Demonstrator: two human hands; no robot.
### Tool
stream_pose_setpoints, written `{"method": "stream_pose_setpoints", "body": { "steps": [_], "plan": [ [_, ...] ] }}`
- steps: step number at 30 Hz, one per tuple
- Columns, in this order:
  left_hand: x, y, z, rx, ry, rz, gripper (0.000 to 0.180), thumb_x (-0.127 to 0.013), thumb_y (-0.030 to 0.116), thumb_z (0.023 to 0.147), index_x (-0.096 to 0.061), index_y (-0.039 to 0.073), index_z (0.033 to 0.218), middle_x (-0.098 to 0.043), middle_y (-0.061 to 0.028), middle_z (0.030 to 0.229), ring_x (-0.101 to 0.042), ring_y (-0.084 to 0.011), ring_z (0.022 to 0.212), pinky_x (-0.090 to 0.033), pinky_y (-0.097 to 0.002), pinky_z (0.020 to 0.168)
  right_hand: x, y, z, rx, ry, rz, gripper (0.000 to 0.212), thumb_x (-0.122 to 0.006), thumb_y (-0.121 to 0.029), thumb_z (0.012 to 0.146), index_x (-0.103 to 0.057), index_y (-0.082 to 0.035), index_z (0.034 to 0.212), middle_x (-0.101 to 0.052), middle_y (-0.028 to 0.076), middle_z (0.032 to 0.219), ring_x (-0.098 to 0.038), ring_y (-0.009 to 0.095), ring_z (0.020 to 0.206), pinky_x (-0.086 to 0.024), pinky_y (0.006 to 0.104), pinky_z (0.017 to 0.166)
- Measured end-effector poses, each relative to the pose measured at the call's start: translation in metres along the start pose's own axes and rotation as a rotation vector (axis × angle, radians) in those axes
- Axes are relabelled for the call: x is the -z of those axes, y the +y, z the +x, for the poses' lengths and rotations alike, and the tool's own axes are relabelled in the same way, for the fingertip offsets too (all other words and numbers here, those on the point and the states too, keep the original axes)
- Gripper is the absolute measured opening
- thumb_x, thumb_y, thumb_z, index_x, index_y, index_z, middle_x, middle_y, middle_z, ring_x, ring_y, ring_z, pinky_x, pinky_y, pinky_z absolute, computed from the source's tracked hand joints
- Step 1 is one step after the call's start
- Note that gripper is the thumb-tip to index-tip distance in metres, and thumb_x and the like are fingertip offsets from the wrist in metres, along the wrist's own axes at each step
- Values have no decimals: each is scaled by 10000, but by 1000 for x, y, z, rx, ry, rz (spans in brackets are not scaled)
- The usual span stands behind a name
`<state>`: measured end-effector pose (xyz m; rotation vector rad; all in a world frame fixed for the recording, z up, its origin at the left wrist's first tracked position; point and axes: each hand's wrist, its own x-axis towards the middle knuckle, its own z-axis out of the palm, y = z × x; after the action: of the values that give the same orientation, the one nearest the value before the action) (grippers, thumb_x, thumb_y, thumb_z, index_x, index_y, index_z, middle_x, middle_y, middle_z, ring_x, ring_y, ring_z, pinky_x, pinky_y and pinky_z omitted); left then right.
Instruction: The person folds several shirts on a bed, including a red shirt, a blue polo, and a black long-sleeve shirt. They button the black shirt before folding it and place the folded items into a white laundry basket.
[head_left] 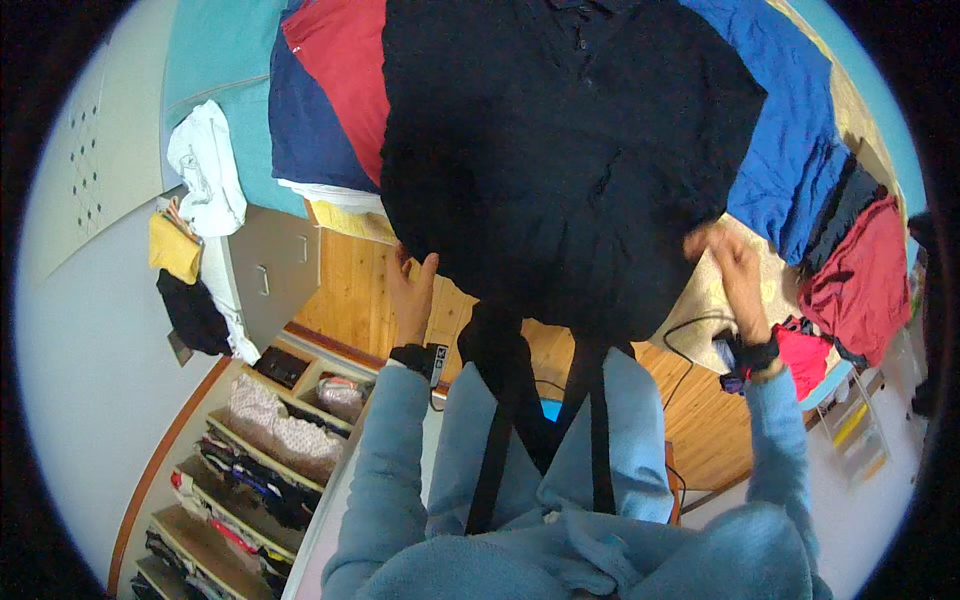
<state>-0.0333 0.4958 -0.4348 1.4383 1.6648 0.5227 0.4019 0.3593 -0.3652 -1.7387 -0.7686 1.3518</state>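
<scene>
A black top [570, 170] with a neck placket at its far end lies spread in front of me, its near hem hanging toward my lap. My left hand [410, 300] holds the hem at its near left corner, thumb at the cloth and fingertips partly hidden by the edge. At the near right corner, my right hand [732, 258] has its fingers curled against the edge of the cloth, slightly blurred. Beneath the top on the left lie a red garment [345, 70] and a navy garment [315, 130]. To its right is a blue garment [785, 120].
Dark red clothing [860, 285] lies at the right edge of the yellow cover [700, 300]. A drawer cabinet [270, 260] stands at left, a white cloth [207, 165] above it. Below it is an open divided drawer [225, 470] of folded clothes. A dark cable [680, 375] hangs near my right knee.
</scene>
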Motion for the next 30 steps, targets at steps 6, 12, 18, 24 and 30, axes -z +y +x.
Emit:
{"method": "stream_pose_setpoints", "body": {
  "steps": [6, 12, 18, 24, 30],
  "plan": [
    [6, -49, 4, 41, -30, 135, 509, -614, 279, 920, -466, -66, 1264, -512, -236, 1240, -482, -324, 1166, -380, -375, 986, -45, 55, -135, -640, -52, -253, 504, -582, -435, 913, -671, 59, 958, -688, 124, 877, -641, 205, 855, -493, 319, 798],
    [46, -47, -1, 109, -213, -301, 576, -591, 288, 938, -400, -66, 1349, -477, -149, 1339, -461, -256, 1205, -356, -328, 1022, -129, 119, -160, -389, 615, 185, 394, -658, -365, 876, -619, 1, 1018, -618, 79, 912, -555, 165, 911, -428, 292, 857],
    [60, -46, -30, 23, -556, 134, 724, -687, 296, 861, -343, -42, 1401, -423, -147, 1407, -425, -259, 1259, -324, -336, 1061, -163, 142, -152, -359, 554, -22, 233, -680, -228, 861, -529, -77, 768, -514, -14, 720, -462, 94, 694, -393, 259, 630],
    [83, -73, -56, 180, -583, 88, 581, -647, 280, 899, -427, -25, 1343, -542, -125, 1251, -533, -260, 1127, -448, -329, 933, -151, 121, -192, -136, 819, 528, 282, -580, -80, 910, -409, -163, 701, -387, -89, 671, -352, 28, 627, -301, 196, 563],
    [81, -67, -82, 296, -420, -263, 525, -659, 176, 887, -457, -57, 1313, -499, -132, 1335, -525, -265, 1153, -407, -317, 989, -163, 100, -194, -272, 455, 901, 396, -631, -243, 919, -549, -20, 1235, -634, 75, 1086, -606, 141, 954, -488, 272, 847]
  ]
}}
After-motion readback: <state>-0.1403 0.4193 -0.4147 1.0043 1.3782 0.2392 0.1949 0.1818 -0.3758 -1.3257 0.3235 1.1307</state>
